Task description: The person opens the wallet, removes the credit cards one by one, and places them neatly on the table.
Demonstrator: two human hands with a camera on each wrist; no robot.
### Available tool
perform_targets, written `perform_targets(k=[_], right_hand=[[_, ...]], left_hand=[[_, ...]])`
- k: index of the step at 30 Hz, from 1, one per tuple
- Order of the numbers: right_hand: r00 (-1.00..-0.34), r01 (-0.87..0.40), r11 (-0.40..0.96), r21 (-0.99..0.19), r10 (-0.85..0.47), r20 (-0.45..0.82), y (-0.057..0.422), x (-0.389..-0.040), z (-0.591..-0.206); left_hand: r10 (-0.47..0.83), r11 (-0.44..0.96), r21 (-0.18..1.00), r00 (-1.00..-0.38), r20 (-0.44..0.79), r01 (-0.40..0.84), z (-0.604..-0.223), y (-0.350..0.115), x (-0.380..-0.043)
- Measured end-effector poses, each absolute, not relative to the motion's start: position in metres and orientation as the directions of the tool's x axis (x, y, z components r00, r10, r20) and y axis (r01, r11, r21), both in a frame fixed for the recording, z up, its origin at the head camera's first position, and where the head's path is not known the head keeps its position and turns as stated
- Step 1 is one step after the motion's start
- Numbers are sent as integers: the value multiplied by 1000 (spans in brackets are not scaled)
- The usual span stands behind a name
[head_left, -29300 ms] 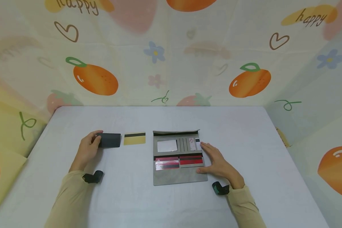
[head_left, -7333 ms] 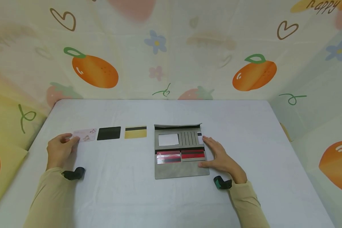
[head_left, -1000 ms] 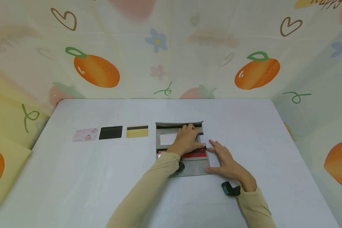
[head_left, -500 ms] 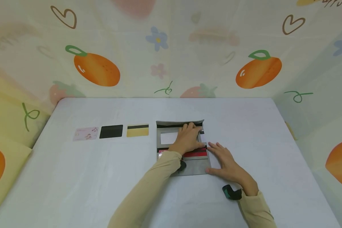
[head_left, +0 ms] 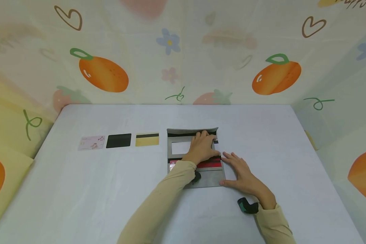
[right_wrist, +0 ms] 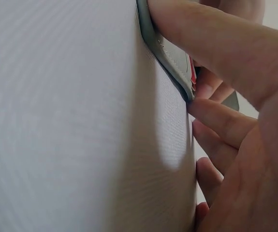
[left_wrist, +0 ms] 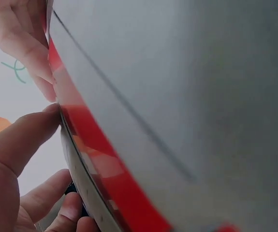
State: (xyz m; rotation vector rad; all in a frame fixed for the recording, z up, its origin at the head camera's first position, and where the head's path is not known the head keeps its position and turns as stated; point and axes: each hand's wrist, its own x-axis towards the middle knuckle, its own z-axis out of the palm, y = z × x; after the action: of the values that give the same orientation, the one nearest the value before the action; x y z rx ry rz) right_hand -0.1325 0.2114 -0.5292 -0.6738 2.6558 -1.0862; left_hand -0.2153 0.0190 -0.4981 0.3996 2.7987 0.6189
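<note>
A grey wallet (head_left: 211, 179) lies unfolded on the white table, with red cards (head_left: 209, 164) in its lower slots. My left hand (head_left: 200, 149) reaches over its upper right part, fingertips near the top flap and thumb by the fold. It pinches a white card (head_left: 217, 146) with a black stripe that juts past the right edge; most of the card is hidden under the hand. The left wrist view shows the thumb (left_wrist: 30, 137) at the wallet's edge. My right hand (head_left: 242, 174) steadies the wallet's right side, fingers extended, thumb (right_wrist: 201, 34) on the lower edge in the right wrist view.
Three cards lie in a row left of the wallet: a pale pink one (head_left: 92, 143), a black one (head_left: 118, 141) and a gold one with a dark stripe (head_left: 147, 140). A patterned cloth (head_left: 183, 61) hangs behind the table (head_left: 79, 196).
Since the older frames, the left hand has let go of the pink card at the row's left end and come over to the wallet. Within the last second both hands stay almost still.
</note>
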Motion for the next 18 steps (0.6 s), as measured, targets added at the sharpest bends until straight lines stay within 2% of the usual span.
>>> perform_targets(k=[11, 18], right_hand=[[-878, -339, 622, -706, -479, 0, 211, -133, -530], [-879, -343, 617, -708, -477, 9, 211, -132, -530]], left_hand=[[310, 855, 482, -933, -185, 189, -498, 22, -220], [306, 849, 489, -941, -148, 199, -500, 23, -218]])
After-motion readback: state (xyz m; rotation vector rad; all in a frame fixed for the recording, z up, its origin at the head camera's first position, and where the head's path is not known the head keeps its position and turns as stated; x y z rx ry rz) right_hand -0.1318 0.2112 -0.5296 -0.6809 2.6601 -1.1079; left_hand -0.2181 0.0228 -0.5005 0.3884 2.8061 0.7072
